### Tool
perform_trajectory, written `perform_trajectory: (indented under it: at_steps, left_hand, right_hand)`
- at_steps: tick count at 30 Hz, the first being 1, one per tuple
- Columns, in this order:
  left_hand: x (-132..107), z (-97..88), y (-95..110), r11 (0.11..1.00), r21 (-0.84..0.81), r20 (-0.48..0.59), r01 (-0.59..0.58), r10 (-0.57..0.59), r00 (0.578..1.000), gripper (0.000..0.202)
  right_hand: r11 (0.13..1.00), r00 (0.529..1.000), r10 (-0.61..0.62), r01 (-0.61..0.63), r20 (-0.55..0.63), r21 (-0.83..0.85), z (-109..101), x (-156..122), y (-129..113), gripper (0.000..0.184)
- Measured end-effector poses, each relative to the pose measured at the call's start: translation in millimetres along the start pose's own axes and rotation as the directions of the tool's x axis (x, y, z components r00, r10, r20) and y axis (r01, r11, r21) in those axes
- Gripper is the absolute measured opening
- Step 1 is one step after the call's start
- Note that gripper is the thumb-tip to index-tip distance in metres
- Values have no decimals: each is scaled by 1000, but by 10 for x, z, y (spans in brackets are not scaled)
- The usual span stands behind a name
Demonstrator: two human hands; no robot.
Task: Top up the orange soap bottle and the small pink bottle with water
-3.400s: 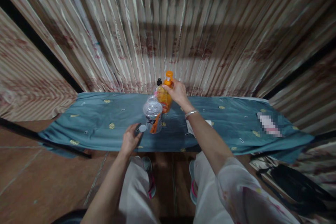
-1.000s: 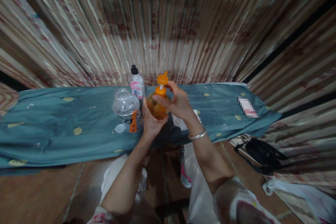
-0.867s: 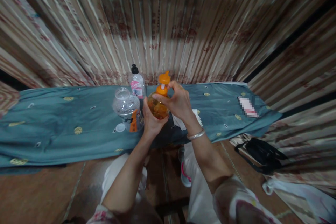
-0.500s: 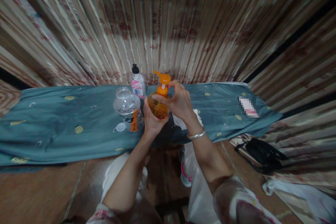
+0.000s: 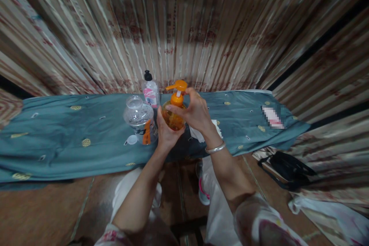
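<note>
An amber pump bottle (image 5: 176,122) with an orange pump head (image 5: 180,85) is held upright between my hands over the front of the cloth-covered table. My left hand (image 5: 168,135) cups its lower left side and base. My right hand (image 5: 196,110), with a silver bangle at its wrist, grips the upper right side; its thumb lies across the shoulder and its fingertips are at the pump collar, partly hidden. Left of the bottle stands a clear plastic jug (image 5: 138,117) with an orange label. Behind them is a clear bottle (image 5: 150,94) with a black cap and pink label.
A white round cap (image 5: 132,139) lies before the jug. White tissue (image 5: 198,134) rests right of the bottle, partly under my right wrist. Toward the table's (image 5: 57,123) right end is a blurred-out flat item (image 5: 273,118). A black bag (image 5: 288,167) sits on the floor at right.
The orange pump head has turned, its spout swinging from pointing back-left to more leftward and lower. The bottle and my hands have shifted very slightly left.
</note>
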State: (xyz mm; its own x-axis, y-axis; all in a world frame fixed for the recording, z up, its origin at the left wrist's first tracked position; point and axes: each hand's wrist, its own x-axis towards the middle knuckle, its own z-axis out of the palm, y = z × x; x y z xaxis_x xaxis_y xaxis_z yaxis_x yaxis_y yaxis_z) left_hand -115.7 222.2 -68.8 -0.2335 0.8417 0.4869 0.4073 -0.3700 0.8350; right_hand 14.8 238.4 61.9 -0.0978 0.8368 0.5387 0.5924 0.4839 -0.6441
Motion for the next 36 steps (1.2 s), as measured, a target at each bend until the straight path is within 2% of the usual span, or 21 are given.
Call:
perform_trajectory:
  at_steps: [2,6,8,12,15,20,22,26,29,36]
  left_hand:
    - [0,3,-3,1000,-8,-5,-5,5,1000,129]
    - [3,2,-13,1000,-22,-6,-15,15,1000,129]
    - [4,0,-12,1000,-25,-1,-11,11,1000,128]
    - [4,-6,8,1000,-8,7,11,-11,1000,126]
    - [6,-5,18,1000,5,7,14,-14,1000,126]
    - [7,3,15,1000,-5,-4,-11,11,1000,127]
    - [7,4,19,1000,-7,3,-16,16,1000,126]
    - [8,2,34,1000,12,-5,-11,11,1000,125]
    - [8,8,34,1000,8,-13,-7,7,1000,126]
    - [2,25,6,1000,-29,-6,-5,5,1000,128]
  right_hand:
    - [1000,1000,14,-14,-10,-2,1,2,-5,52]
    - [991,990,-62,46,126,125,-44,16,6,38]
    - [987,985,-81,58,151,151,-56,16,4,38]
    - [1000,999,-2,1,38,29,-31,4,-27,49]
    - [998,998,48,-48,-31,-31,-5,1,-40,50]
    - [996,998,-46,42,45,82,-5,13,5,37]
    - [992,995,-73,65,62,112,-2,14,24,38]
    - [1000,1000,-4,4,-19,6,27,8,24,52]
    - [999,999,30,-32,-38,-40,37,2,-3,48]
    - [995,998,-61,61,-2,81,-112,12,-65,37]
